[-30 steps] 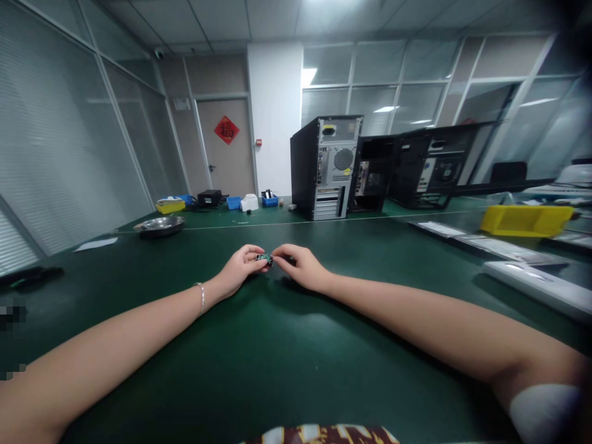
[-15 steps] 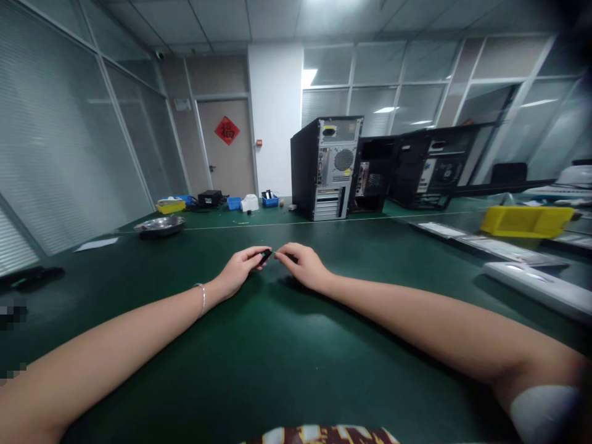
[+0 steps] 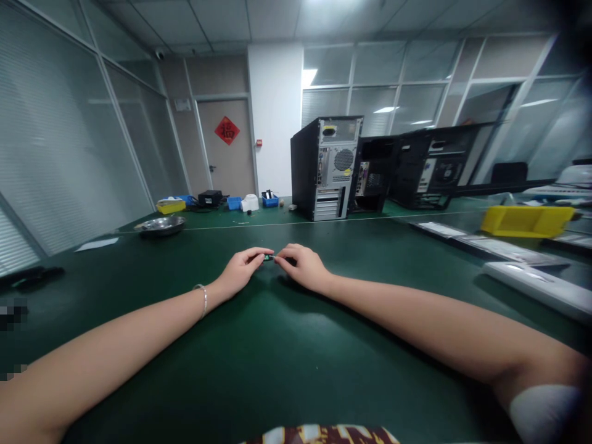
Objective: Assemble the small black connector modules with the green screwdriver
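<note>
Both my arms stretch out over the green table (image 3: 259, 370). My left hand (image 3: 240, 270) and my right hand (image 3: 300, 266) meet fingertip to fingertip at the middle of the table. Between them is a small green and dark part (image 3: 269, 257), pinched by the fingers of both hands and held edge-on just above the table. A thin bracelet (image 3: 202, 296) sits on my left wrist. The part is too small to name.
A computer tower (image 3: 326, 166) stands behind my hands with two opened cases (image 3: 425, 166) to its right. A metal bowl (image 3: 160, 226) sits at the left, a yellow bin (image 3: 525, 220) and flat panels (image 3: 531, 283) at the right, small bins (image 3: 234, 202) at the far edge.
The small part has been turned between my fingers, from lying flatter and showing its green face to held edge-on. My hands stayed in place.
</note>
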The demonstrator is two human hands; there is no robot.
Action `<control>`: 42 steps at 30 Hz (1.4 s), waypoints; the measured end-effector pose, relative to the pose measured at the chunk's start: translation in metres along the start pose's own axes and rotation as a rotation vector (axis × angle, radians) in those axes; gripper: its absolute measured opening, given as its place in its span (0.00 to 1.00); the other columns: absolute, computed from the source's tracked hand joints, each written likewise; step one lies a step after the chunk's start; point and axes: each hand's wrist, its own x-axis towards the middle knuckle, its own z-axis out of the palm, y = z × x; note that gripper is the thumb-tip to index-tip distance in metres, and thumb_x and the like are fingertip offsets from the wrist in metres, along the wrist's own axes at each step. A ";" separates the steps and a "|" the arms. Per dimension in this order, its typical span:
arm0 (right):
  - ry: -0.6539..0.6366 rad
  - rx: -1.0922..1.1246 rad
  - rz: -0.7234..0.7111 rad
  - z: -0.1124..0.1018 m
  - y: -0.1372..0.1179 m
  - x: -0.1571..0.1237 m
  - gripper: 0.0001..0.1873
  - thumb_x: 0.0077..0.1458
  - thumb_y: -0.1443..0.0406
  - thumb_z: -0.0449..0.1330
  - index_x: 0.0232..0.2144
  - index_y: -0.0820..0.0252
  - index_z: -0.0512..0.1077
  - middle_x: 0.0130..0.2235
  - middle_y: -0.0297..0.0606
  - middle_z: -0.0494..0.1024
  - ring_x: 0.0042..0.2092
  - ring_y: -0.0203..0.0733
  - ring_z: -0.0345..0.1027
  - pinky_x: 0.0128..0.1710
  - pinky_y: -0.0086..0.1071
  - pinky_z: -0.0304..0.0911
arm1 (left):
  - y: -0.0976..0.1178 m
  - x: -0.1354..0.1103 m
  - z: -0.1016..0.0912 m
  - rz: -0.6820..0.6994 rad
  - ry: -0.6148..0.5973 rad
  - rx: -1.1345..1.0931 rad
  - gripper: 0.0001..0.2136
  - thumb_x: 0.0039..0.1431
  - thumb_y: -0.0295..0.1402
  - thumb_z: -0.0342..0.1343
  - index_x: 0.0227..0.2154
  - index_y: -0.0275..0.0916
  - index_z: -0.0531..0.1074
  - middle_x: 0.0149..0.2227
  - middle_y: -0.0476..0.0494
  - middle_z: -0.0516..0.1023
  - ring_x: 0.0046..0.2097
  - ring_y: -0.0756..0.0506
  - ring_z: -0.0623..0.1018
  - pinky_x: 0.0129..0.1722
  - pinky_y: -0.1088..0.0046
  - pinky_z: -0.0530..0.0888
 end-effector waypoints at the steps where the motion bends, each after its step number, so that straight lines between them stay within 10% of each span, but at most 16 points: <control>1: -0.003 -0.010 0.000 0.000 0.000 0.000 0.10 0.63 0.63 0.57 0.34 0.56 0.79 0.36 0.37 0.78 0.41 0.41 0.70 0.38 0.31 0.60 | 0.001 0.000 0.000 0.009 -0.002 0.034 0.13 0.63 0.35 0.52 0.44 0.39 0.79 0.44 0.40 0.81 0.44 0.41 0.76 0.48 0.63 0.71; 35: 0.032 0.238 0.001 0.005 0.010 0.004 0.11 0.62 0.62 0.58 0.33 0.59 0.79 0.34 0.37 0.80 0.37 0.39 0.72 0.39 0.31 0.64 | -0.002 0.001 0.001 -0.043 0.046 -0.173 0.12 0.58 0.38 0.59 0.40 0.38 0.79 0.34 0.45 0.79 0.34 0.45 0.76 0.40 0.68 0.73; 42: 0.033 0.212 0.030 0.004 0.009 0.004 0.11 0.62 0.62 0.58 0.32 0.59 0.79 0.35 0.38 0.81 0.38 0.40 0.72 0.41 0.32 0.64 | -0.003 0.001 0.000 0.070 -0.197 0.222 0.10 0.61 0.33 0.52 0.33 0.41 0.79 0.34 0.44 0.78 0.39 0.41 0.75 0.45 0.65 0.70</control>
